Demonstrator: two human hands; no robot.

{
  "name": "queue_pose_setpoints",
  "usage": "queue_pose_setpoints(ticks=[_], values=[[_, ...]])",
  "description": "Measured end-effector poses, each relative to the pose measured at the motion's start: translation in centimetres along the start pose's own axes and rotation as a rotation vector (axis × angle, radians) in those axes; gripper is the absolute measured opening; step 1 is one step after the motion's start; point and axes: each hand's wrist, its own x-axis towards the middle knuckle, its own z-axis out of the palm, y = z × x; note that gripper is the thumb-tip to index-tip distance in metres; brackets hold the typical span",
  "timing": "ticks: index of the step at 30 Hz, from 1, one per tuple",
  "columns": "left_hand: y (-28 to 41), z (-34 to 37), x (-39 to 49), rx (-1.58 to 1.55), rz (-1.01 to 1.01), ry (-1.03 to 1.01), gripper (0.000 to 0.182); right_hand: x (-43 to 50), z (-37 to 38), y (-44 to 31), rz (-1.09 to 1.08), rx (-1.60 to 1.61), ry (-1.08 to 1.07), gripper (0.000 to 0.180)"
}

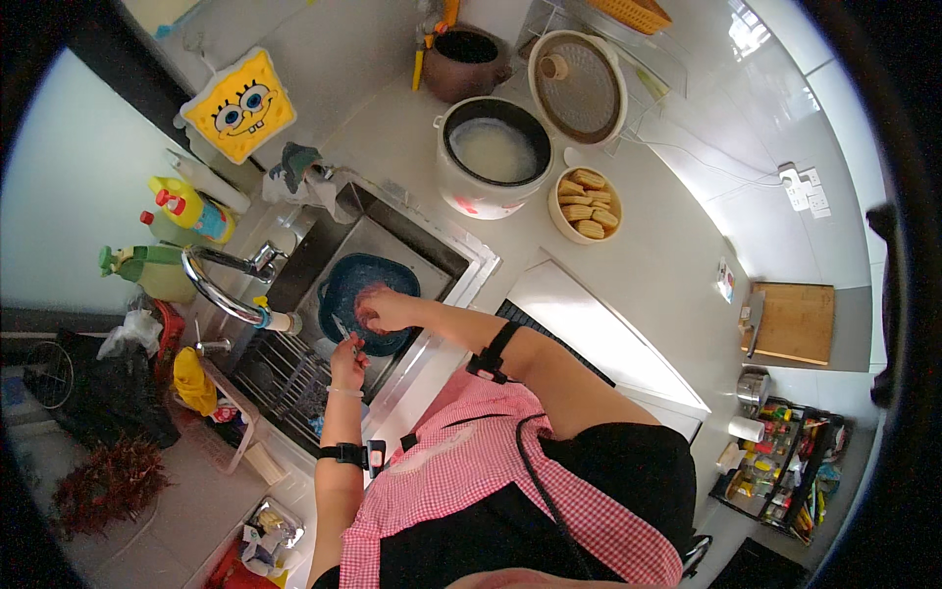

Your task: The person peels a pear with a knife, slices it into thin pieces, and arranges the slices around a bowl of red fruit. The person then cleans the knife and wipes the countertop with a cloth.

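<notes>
A dark blue plastic basin (390, 271) sits in the steel sink (434, 259). Over its lower left side, my left hand (349, 364) grips a thin, pale metallic utensil (341, 327) whose kind I cannot make out; its tip points into the basin. My right hand (383, 308) reaches into the basin with curled fingers, close to that utensil. Something reddish shows at these fingers, but whether they hold it is unclear. The chrome faucet (221, 294) arches over the sink left of the basin, its spout end above a metal drying rack (276, 375).
Behind the sink stand an open rice cooker (464, 199) with whitish contents and a bowl of ridged, yellowish food pieces (587, 206). Yellow (193, 210) and green (158, 272) bottles line the left ledge. A cloth (298, 184) hangs by the sink's back corner. A pink basket (235, 434) stands left of the rack.
</notes>
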Motion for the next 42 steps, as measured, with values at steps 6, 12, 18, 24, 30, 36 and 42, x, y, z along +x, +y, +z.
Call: queue_pose_setpoints(ticks=[6,12,18,24,30,36,42], values=[[-0.1,0.7,-1.3,-0.012,0.029,0.017,0.019,-2.7,-1.8,-1.8,-0.012,0.037,0.122,0.03],[0.5,1.8,-3.1,-0.08,0.075,0.153,0.021,-8.1,-5.9,-1.2,-0.3,-0.134,0.293,0.021],[0.4,3.6,-3.9,-0.171,0.073,0.192,0.031,-19.2,-15.7,-1.3,-0.166,0.425,0.421,0.024],[-0.2,4.3,-4.1,-0.169,0.09,0.195,0.019,-29.8,-29.9,1.3,-0.218,0.627,1.408,0.018],[-0.5,5.3,-4.5,-0.215,0.088,0.212,0.016,-28.6,-44.5,7.3,-0.059,0.102,1.157,0.051],[-0.5,5.7,-5.9,-0.198,0.15,0.218,0.018,-24.4,-45.5,7.7,0.011,0.121,0.973,0.047],[-0.5,5.8,-6.3,-0.214,0.138,0.244,0.019,-18.5,-39.6,2.9,-0.098,-0.705,0.837,0.038]])
